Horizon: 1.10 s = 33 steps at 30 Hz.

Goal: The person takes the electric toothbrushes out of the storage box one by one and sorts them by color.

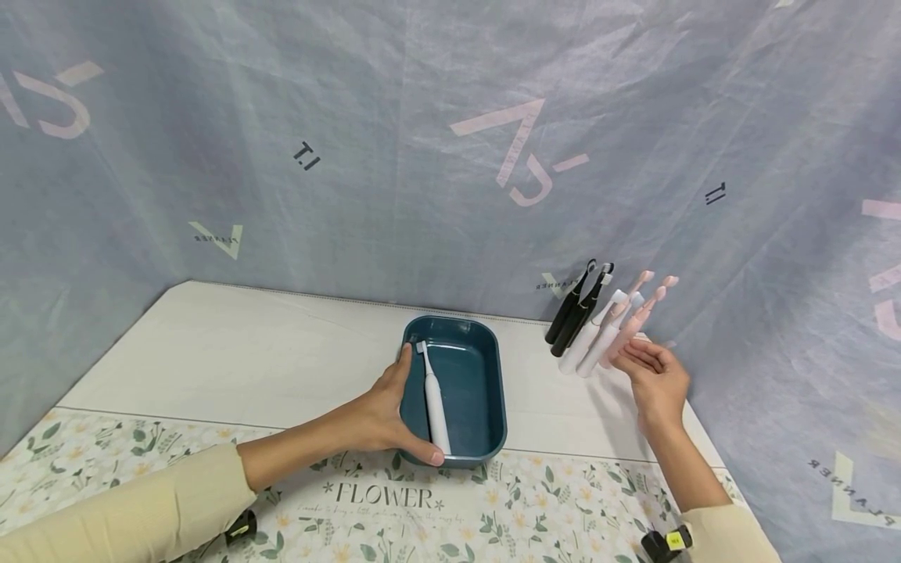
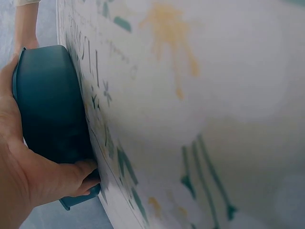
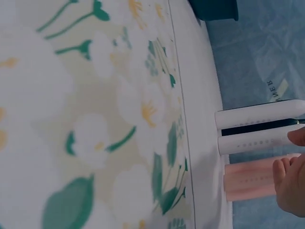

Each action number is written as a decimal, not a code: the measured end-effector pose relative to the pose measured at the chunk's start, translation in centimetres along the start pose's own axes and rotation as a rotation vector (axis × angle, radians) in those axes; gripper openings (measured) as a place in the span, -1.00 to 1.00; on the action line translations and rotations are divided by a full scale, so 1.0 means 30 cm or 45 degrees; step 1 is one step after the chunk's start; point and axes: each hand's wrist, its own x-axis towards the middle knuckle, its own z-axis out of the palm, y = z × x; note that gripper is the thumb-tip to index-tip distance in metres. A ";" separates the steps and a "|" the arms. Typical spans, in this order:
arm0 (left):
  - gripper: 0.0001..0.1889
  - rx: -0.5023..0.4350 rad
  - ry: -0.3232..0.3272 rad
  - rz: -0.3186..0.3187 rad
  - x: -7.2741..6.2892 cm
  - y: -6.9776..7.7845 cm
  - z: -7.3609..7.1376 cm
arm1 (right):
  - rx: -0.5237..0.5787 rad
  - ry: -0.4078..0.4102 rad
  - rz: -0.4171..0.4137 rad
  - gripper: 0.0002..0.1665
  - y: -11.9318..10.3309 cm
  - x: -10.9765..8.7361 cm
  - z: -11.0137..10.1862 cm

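A dark teal tray [image 1: 468, 383] sits on the white surface, with one white electric toothbrush [image 1: 436, 410] lying lengthwise along its left side. My left hand [image 1: 383, 414] grips the tray's left side, the thumb over its near rim and the fingers along the wall. At the right, several electric toothbrushes stand upright: black ones [image 1: 579, 317], white ones [image 1: 598, 344] and pink ones [image 1: 637, 319]. My right hand [image 1: 655, 379] is at the pink group, fingers loosely bent. In the right wrist view its fingertips overlap a pink handle [image 3: 248, 179], and the thumb overlaps a white handle [image 3: 257, 139].
A grey-blue curtain [image 1: 352, 156] with printed letters hangs behind and at both sides. The white surface [image 1: 246, 352] stretches left of the tray. A floral cloth [image 1: 563, 500] marked FLOWER covers the near part. The standing toothbrushes are close together near the curtain.
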 end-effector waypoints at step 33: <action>0.90 0.025 -0.004 0.014 0.005 -0.002 0.000 | -0.319 -0.246 0.080 -0.56 -0.011 -0.147 0.066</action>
